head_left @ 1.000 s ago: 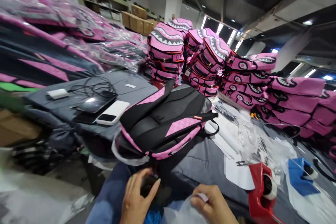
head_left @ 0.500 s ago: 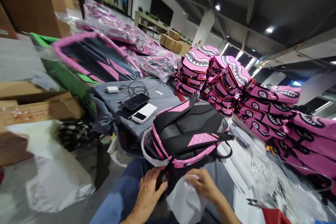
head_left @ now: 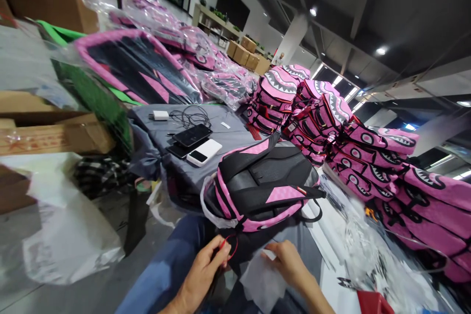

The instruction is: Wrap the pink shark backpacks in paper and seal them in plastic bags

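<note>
A pink and black backpack (head_left: 272, 176) lies on the grey-covered table in front of me, its straps and dark back panel facing up. White wrapping (head_left: 213, 216) shows along its near left side. My left hand (head_left: 208, 267) is closed just below the backpack, pinching a thin red loop (head_left: 236, 245). What hangs dark beneath those fingers is hard to make out. To its right, my right hand (head_left: 289, 262) is closed on a thin, whitish, see-through sheet (head_left: 263, 279), which droops over my lap.
Left on the table are two dark phones (head_left: 191, 136), a white device (head_left: 204, 152) and a charger (head_left: 160, 116). Pink backpacks (head_left: 371, 157) are stacked at right. Clear plastic (head_left: 371, 250) and pliers (head_left: 348, 283) lie nearby. A green-rimmed bin (head_left: 84, 93) and cardboard boxes (head_left: 73, 132) stand left.
My left hand has drawn slightly down from the backpack's strap end, and a red loop now shows in its fingers. The right hand has shifted slightly right with the whitish sheet.
</note>
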Tool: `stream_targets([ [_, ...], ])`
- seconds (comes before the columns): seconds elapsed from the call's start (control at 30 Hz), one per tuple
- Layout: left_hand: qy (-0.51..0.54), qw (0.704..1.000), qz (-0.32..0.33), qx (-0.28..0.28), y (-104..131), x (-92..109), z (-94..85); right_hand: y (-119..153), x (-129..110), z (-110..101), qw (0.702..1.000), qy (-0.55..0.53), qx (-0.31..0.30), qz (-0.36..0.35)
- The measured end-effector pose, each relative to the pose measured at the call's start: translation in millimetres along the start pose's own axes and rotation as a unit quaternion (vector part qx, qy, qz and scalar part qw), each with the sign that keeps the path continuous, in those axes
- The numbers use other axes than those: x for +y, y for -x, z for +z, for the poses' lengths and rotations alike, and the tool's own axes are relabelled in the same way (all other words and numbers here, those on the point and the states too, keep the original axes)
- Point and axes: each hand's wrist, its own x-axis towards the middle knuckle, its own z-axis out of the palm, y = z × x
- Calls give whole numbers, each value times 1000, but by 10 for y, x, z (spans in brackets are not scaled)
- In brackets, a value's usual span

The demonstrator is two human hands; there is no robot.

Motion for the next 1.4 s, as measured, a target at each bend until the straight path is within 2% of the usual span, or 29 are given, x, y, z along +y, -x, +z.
stream_targets([
  [0.1,-11,998,56,-7,100,180,52,-262,-140,327,997,-45,61,5],
  [0.17,-42,993,102,-29,146,152,131,-410,-246,484,987,-131,86,28],
  [0.3,-140,974,176,-31,165,-65,191,-494,-391,567,956,-261,109,71],
  [0.4,-164,967,195,-27,170,-177,162,-448,-451,557,950,-280,92,100],
  [0.47,-113,982,151,17,164,-231,150,-431,-477,565,956,-254,96,114],
  [0.53,-29,991,48,121,131,-275,151,-437,-485,582,960,-233,105,116],
  [0.57,21,985,-12,168,104,-287,153,-445,-481,591,960,-234,103,113],
  [0.6,73,977,-62,189,73,-286,157,-456,-472,599,959,-240,99,110],
  [0.63,124,972,-98,175,41,-273,161,-465,-459,607,959,-247,94,106],
  [0.67,171,968,-119,137,12,-246,166,-473,-443,614,958,-252,90,103],
  [0.73,238,960,-134,67,-30,-169,177,-476,-406,622,958,-255,90,99],
  [0.8,278,946,-152,72,-52,-92,192,-456,-369,614,961,-245,89,94],
  [0.87,310,928,-177,108,-66,-38,213,-412,-343,578,974,-194,88,76],
  [0.97,363,902,-213,98,-111,-1,267,-329,-357,472,988,-7,154,-1],
  [1.07,401,879,-244,86,-207,21,339,-294,-475,352,945,187,248,-100],
  [1.17,415,869,-254,95,-311,59,378,-350,-672,279,897,301,280,-165],
  [1.27,416,864,-262,110,-346,123,345,-456,-862,291,867,355,299,-183],
  [1.4,406,862,-279,118,-273,221,249,-549,-998,458,864,384,287,-156],
])
